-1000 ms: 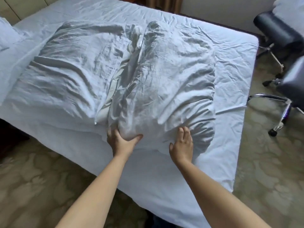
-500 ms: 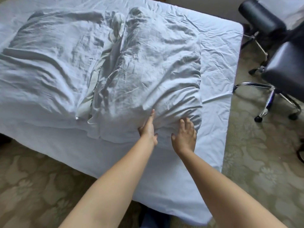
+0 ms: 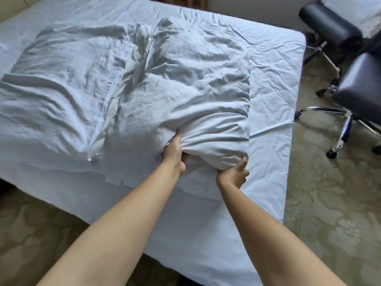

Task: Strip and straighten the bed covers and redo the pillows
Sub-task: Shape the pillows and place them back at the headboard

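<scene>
Two white pillows lie side by side on the bed's white sheet (image 3: 272, 83). The right pillow (image 3: 191, 93) is plump and creased, and its near edge is bunched and lifted a little. My left hand (image 3: 174, 152) grips that near edge from the left, thumb on top and fingers tucked under. My right hand (image 3: 234, 172) grips the pillow's near right corner from below, fingers curled into the cloth. The left pillow (image 3: 59, 89) lies flatter and wrinkled, touching the right one along a fold.
The sheet hangs over the near side of the bed (image 3: 206, 234). A dark office chair (image 3: 358, 87) with chrome legs stands close to the bed's right edge, with another dark seat (image 3: 327, 19) behind it. Patterned carpet (image 3: 321, 203) covers the floor.
Both hands went from lying flat on the right pillow's near side to gripping its near edge. That edge is now bunched up and raised off the sheet.
</scene>
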`<action>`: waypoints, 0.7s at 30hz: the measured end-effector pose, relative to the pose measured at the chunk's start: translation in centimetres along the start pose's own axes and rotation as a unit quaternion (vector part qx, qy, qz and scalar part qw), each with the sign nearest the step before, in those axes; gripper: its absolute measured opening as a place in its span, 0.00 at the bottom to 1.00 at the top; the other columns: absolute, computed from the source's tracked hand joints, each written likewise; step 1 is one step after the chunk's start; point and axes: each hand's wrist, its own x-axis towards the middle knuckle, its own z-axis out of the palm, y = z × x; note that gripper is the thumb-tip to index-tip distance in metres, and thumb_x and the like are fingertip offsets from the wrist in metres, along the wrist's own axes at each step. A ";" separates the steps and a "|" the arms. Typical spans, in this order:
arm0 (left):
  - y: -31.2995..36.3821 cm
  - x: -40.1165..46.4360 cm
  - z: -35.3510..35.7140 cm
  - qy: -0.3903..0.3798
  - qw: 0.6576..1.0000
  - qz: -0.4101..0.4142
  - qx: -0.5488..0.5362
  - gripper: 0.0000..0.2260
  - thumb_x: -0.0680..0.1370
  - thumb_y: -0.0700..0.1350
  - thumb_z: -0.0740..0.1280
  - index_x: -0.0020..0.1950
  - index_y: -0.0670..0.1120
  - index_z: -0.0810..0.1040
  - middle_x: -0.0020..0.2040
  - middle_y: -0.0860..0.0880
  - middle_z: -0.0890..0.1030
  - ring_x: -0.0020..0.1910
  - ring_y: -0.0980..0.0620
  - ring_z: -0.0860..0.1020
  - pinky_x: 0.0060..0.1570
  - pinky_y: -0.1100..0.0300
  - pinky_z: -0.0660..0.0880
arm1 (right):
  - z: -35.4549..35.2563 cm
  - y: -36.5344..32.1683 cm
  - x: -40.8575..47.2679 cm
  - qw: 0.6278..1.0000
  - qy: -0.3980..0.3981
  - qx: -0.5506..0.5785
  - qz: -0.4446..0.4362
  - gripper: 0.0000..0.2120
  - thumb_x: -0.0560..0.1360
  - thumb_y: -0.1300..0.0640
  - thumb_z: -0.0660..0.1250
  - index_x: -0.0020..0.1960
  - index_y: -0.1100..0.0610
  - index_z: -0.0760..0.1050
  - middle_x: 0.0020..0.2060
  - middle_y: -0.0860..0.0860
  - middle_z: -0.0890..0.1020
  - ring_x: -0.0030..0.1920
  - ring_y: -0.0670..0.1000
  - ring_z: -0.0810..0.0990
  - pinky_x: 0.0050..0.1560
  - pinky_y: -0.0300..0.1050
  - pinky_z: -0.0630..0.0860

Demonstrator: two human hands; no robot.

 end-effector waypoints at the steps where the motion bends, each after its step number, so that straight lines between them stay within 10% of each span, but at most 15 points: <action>1: 0.9 -0.3 0.2 -0.003 1.000 0.011 -0.003 0.09 0.77 0.50 0.68 0.54 0.46 0.79 0.49 0.46 0.82 0.44 0.50 0.81 0.45 0.56 0.81 | -0.8 -0.4 0.2 0.999 0.003 -0.027 -0.018 0.22 0.76 0.60 0.61 0.69 0.54 0.63 0.64 0.61 0.70 0.61 0.64 0.72 0.60 0.54 0.69; 5: 5.4 -1.2 0.8 0.024 0.997 0.073 -0.027 0.13 0.77 0.47 0.69 0.59 0.43 0.77 0.48 0.45 0.81 0.40 0.50 0.81 0.27 0.61 0.79 | -4.9 -3.6 0.2 0.945 0.058 -0.164 -0.278 0.13 0.73 0.71 0.56 0.52 0.63 0.75 0.51 0.63 0.77 0.50 0.64 0.78 0.47 0.53 0.73; 10: 5.7 -0.1 -0.8 0.060 0.994 0.090 -0.033 0.22 0.71 0.52 0.72 0.63 0.45 0.77 0.58 0.44 0.81 0.54 0.45 0.81 0.49 0.44 0.80 | -10.2 -6.8 1.1 0.770 0.179 -0.317 -0.523 0.11 0.63 0.65 0.56 0.29 0.56 0.75 0.25 0.54 0.74 0.22 0.55 0.75 0.22 0.38 0.68; 16: -1.1 0.6 -5.1 0.118 0.990 -0.017 0.073 0.18 0.76 0.53 0.68 0.61 0.44 0.75 0.55 0.43 0.79 0.47 0.43 0.80 0.46 0.46 0.79 | -6.6 0.9 0.7 0.772 -0.100 -0.522 -0.349 0.17 0.79 0.64 0.53 0.63 0.56 0.74 0.62 0.54 0.75 0.58 0.58 0.78 0.53 0.46 0.72; 21: -2.4 0.6 -5.0 0.087 0.982 -0.075 0.149 0.22 0.78 0.59 0.62 0.64 0.46 0.74 0.54 0.42 0.77 0.37 0.48 0.75 0.41 0.52 0.75 | -7.0 0.6 0.6 0.773 -0.098 -0.516 -0.355 0.16 0.76 0.65 0.60 0.63 0.57 0.70 0.62 0.55 0.73 0.62 0.57 0.74 0.56 0.48 0.70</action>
